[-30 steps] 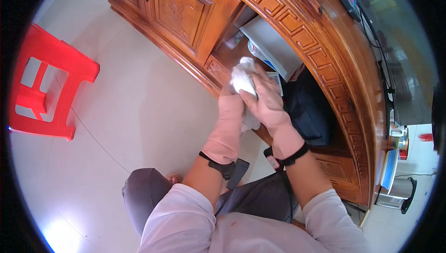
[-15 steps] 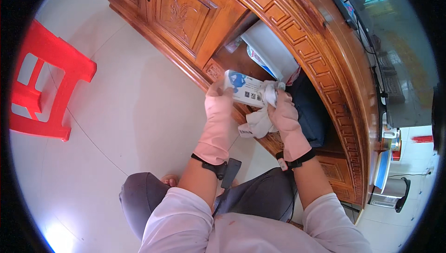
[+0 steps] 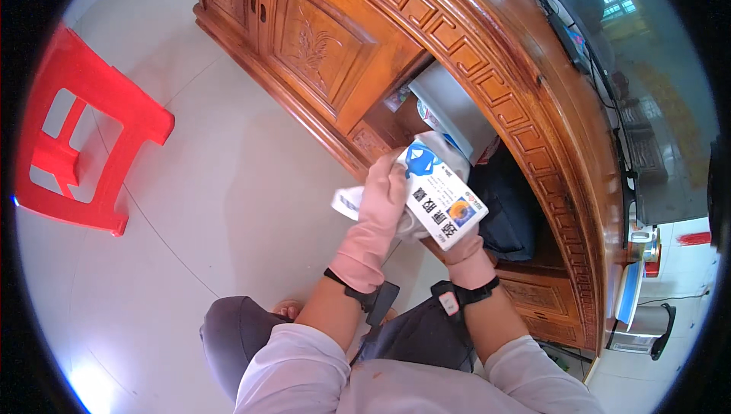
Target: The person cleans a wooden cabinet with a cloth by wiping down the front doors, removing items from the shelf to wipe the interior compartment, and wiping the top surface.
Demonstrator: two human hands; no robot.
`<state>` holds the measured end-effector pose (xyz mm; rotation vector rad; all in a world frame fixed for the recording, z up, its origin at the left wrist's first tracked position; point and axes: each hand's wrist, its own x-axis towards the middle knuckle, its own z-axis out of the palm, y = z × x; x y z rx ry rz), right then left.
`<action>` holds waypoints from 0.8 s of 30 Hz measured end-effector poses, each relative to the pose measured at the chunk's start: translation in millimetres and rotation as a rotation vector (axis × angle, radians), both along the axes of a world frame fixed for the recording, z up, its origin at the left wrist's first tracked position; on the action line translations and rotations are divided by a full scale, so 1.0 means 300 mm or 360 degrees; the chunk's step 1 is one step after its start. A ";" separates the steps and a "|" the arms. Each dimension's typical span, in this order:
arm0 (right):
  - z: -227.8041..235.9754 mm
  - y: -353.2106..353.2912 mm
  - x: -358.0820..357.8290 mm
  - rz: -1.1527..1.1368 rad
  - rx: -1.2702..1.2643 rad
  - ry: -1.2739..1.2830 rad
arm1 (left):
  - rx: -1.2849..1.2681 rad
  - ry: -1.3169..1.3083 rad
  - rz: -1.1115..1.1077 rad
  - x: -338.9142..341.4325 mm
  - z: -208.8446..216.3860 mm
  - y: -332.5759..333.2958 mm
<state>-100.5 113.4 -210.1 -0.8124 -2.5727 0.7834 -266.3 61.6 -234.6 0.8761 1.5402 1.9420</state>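
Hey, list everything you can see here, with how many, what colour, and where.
Printed box: one, white and blue, between the hands
Cloth: one, whitish, partly behind the box
Wooden cabinet: one, reddish brown, ahead and right
Flat item: one, pale grey, in the cabinet's opening
Bag-like item: one, dark, same opening
Screen: one, dark and reflective, upper right
Plastic stool: one, red, left
Floor: one, pale, left
Assorted small things: uncountable, mixed colours, far right
Left grip: one, pink-gloved, on the box's left edge
Right grip: one, pink-gloved, mostly hidden behind the box
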 end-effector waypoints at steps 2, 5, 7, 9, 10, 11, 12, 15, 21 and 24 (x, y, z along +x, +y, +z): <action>-0.024 -0.005 -0.009 0.0235 0.0889 -0.0307 | -0.0034 0.0127 0.0065 -0.030 0.031 -0.013; 0.017 -0.059 -0.025 0.0151 0.0723 -0.0144 | -0.0063 0.0193 0.0158 -0.059 0.037 0.000; 0.043 -0.087 -0.020 0.0065 0.0164 -0.0204 | -0.0253 -0.0186 0.0154 -0.083 0.055 0.007; 0.129 -0.124 -0.084 0.0076 -0.0408 -0.0260 | 0.0086 -0.0363 0.0104 -0.210 0.091 -0.020; 0.176 -0.142 -0.112 0.0060 -0.0612 -0.0255 | 0.0128 -0.0734 0.0031 -0.278 0.144 -0.026; 0.225 -0.148 -0.116 0.0011 -0.0786 -0.0230 | 0.0358 -0.0817 -0.0026 -0.304 0.251 -0.042; 0.272 -0.175 -0.137 -0.0105 -0.0993 -0.0176 | 0.0428 -0.0638 0.0099 -0.360 0.287 -0.047; 0.315 -0.196 -0.093 -0.0330 -0.1457 0.0202 | 0.0802 -0.0371 0.0146 -0.387 0.578 -0.008; 0.290 -0.253 -0.082 -0.0376 -0.2009 0.0578 | 0.0012 0.0211 0.0177 -0.444 0.824 0.220; 0.349 -0.254 -0.054 -0.0473 -0.2211 0.0685 | -0.0470 0.0465 0.0350 -0.362 0.908 0.169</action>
